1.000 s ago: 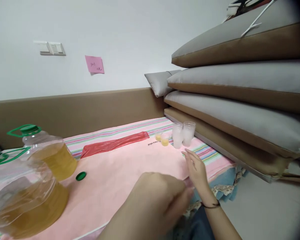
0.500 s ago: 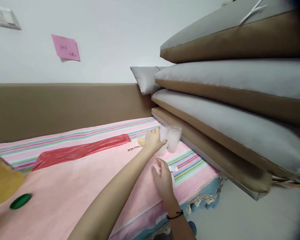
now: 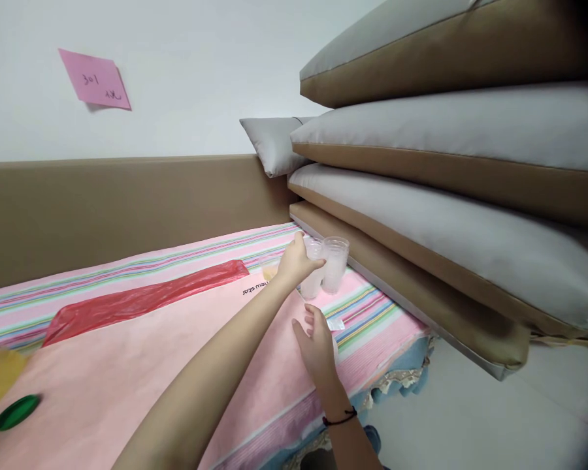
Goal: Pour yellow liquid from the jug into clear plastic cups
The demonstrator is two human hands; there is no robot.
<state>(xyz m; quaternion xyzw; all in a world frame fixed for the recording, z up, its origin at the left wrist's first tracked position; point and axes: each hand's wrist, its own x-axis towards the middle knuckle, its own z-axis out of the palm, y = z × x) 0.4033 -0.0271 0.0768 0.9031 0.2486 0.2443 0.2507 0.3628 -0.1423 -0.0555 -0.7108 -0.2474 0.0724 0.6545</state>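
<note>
beside the stacked cushions (image 3: pixel 445 222), a thin plastic cup (image 3: pixel 312 274) is gripped around its side by the left hand (image 3: pixel 296 261); light and easily crushed, it is judged. the right hand (image 3: pixel 318 346) is laid open, flat on the bed (image 3: pixel 176 339).

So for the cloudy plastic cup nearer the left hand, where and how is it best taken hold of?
Probably around the side wall of the left cup, at mid height, coming from the left. It stands upright and its twin cup crowds its right side, with the cushions close behind. The left hand already wraps it from that side, while the right hand rests on the pink cloth.
</note>
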